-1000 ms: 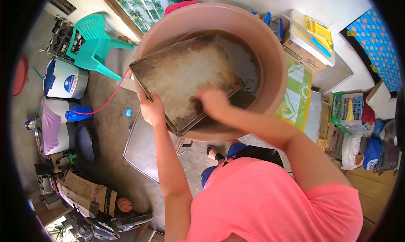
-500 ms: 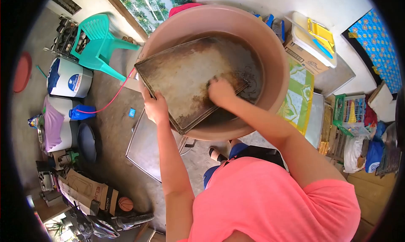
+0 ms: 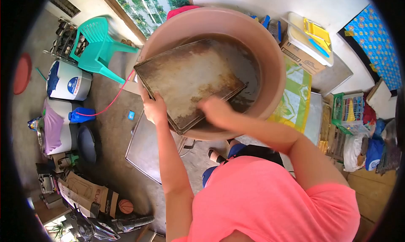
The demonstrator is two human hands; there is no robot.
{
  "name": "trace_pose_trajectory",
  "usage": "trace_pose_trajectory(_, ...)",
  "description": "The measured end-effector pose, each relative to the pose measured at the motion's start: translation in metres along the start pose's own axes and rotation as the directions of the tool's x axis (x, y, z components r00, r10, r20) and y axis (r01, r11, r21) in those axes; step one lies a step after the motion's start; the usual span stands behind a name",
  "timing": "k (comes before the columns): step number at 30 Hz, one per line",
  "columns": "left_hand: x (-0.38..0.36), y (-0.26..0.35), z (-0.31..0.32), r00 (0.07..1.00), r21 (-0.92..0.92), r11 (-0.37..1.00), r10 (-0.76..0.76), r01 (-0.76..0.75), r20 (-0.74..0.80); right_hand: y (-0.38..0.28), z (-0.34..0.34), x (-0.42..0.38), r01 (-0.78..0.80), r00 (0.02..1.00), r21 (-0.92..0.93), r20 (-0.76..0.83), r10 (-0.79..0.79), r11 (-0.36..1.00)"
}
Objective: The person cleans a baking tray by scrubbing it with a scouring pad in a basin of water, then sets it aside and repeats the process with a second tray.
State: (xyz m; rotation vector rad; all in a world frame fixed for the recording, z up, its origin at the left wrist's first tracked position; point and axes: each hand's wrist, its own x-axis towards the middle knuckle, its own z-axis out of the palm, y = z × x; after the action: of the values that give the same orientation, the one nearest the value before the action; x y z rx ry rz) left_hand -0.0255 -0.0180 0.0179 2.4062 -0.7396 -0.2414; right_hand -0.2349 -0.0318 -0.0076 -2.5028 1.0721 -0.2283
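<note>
A large rectangular baking tray (image 3: 190,77), stained brown and rusty, leans tilted inside a big round brown tub (image 3: 270,52) holding murky water (image 3: 249,60). My left hand (image 3: 155,108) grips the tray's near left edge, thumb on the upper face and fingers hidden beneath. My right hand (image 3: 216,111) is closed against the tray's lower part near its near rim, blurred by motion. Whatever it holds, if anything, is hidden under the fingers. The tray's far right corner dips toward the water.
A green plastic chair (image 3: 95,45) stands left of the tub. A pink hose (image 3: 114,100) runs to a blue container (image 3: 82,114). Another metal tray (image 3: 147,147) lies on the floor by my feet. At right are a cardboard box (image 3: 301,56) and a green-patterned cloth (image 3: 291,94).
My right hand has slid left and slightly nearer to me across the tray's face. My left hand keeps its grip on the edge, and the tray stays nearly in place.
</note>
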Motion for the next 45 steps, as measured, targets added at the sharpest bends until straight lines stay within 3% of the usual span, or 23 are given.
trace_pose_trajectory(4,-0.001,-0.001,0.002,0.997,-0.003,0.999,0.053,-0.053,-0.051,-0.013,-0.008,-0.012,0.136,0.988,0.287,-0.112,-0.108,0.948)
trace_pose_trajectory(6,-0.004,0.001,0.0,0.996,0.006,0.998,0.058,-0.058,-0.066,0.062,-0.005,-0.004,-0.178,0.984,0.039,0.003,0.178,0.983)
trace_pose_trajectory(7,-0.005,0.004,-0.002,0.997,0.01,0.999,0.052,-0.051,-0.062,0.118,0.007,0.004,-0.32,0.946,-0.013,-0.051,0.319,0.947)
trace_pose_trajectory(8,-0.005,0.007,-0.004,0.997,0.009,0.999,0.043,-0.043,-0.06,0.159,0.01,0.008,-0.412,0.906,0.096,-0.065,0.418,0.906)
trace_pose_trajectory(12,-0.005,0.008,-0.005,0.999,0.014,1.0,0.023,-0.022,-0.029,0.033,0.018,0.037,-0.147,0.989,-0.075,-0.027,0.145,0.986)
trace_pose_trajectory(13,-0.004,0.007,-0.004,1.0,0.018,1.0,0.013,-0.012,-0.028,-0.008,0.019,0.033,0.071,0.982,0.092,-0.182,-0.053,0.993)
trace_pose_trajectory(15,-0.002,0.004,-0.002,0.999,0.007,1.0,0.02,-0.019,-0.034,-0.047,0.008,0.018,0.164,0.954,0.224,-0.282,-0.097,0.961)
trace_pose_trajectory(17,0.001,-0.002,0.002,0.998,-0.03,0.998,0.051,-0.052,-0.048,0.009,0.016,0.028,0.07,0.98,0.14,-0.196,-0.042,0.988)
trace_pose_trajectory(18,0.001,-0.001,0.002,0.997,-0.004,0.998,0.055,-0.055,-0.045,0.046,0.004,0.031,-0.067,0.983,0.058,-0.167,0.076,0.996)
trace_pose_trajectory(19,0.0,0.0,0.001,0.998,0.021,0.998,0.053,-0.052,-0.044,0.1,0.01,0.045,-0.355,0.935,-0.092,-0.042,0.353,0.93)
trace_pose_trajectory(21,-0.001,0.0,0.0,0.998,0.031,0.998,0.05,-0.049,-0.045,0.186,0.029,0.041,-0.485,0.838,0.006,-0.283,0.466,0.875)
trace_pose_trajectory(23,0.0,0.001,-0.001,0.998,0.009,0.998,0.058,-0.057,-0.038,0.129,0.014,0.043,-0.394,0.919,-0.197,-0.099,0.382,0.898)
trace_pose_trajectory(25,0.001,0.0,0.0,0.999,-0.005,0.999,0.034,-0.034,-0.032,0.037,0.006,0.031,-0.178,0.984,-0.209,-0.041,0.174,0.961)
trace_pose_trajectory(27,0.0,0.001,0.001,0.999,-0.017,1.0,0.021,-0.022,-0.028,-0.016,0.011,0.005,0.175,0.923,-0.049,-0.34,-0.181,0.983)
trace_pose_trajectory(29,-0.001,0.002,-0.001,0.999,-0.026,0.999,0.028,-0.028,-0.034,0.008,-0.003,0.004,0.132,0.986,0.044,-0.111,-0.127,0.99)
trace_pose_trajectory(31,-0.003,0.004,-0.001,1.0,-0.016,1.0,0.016,-0.017,-0.026,0.092,0.012,0.027,-0.276,0.961,-0.035,-0.012,0.275,0.961)
trace_pose_trajectory(33,-0.001,0.003,-0.003,0.999,-0.011,1.0,0.019,-0.02,-0.039,0.173,0.011,0.029,-0.457,0.886,0.013,-0.086,0.456,0.89)
trace_pose_trajectory(35,0.003,-0.002,0.002,0.998,-0.004,0.999,0.044,-0.044,-0.047,0.124,0.011,0.036,-0.402,0.914,-0.171,-0.025,0.405,0.899)
trace_pose_trajectory(37,0.0,0.004,-0.001,0.999,-0.006,1.0,0.016,-0.016,-0.032,0.034,0.019,0.02,-0.073,0.993,-0.203,-0.108,0.052,0.976)
trace_pose_trajectory(39,-0.002,0.003,-0.001,1.0,-0.014,1.0,0.011,-0.011,-0.024,-0.032,0.009,-0.005,0.237,0.94,-0.026,-0.247,-0.236,0.971)
trace_pose_trajectory(41,0.001,-0.002,0.002,0.999,-0.033,0.999,0.032,-0.033,-0.031,-0.007,0.012,-0.005,0.313,0.905,-0.026,-0.296,-0.307,0.949)
trace_pose_trajectory(43,0.001,0.001,0.001,0.999,0.009,0.999,0.039,-0.038,-0.037,0.045,-0.006,0.002,-0.177,0.983,-0.028,-0.05,0.175,0.984)
trace_pose_trajectory(45,0.0,-0.001,0.0,0.997,0.016,0.998,0.063,-0.062,-0.045,0.09,0.018,0.006,-0.234,0.972,-0.098,-0.026,0.233,0.967)
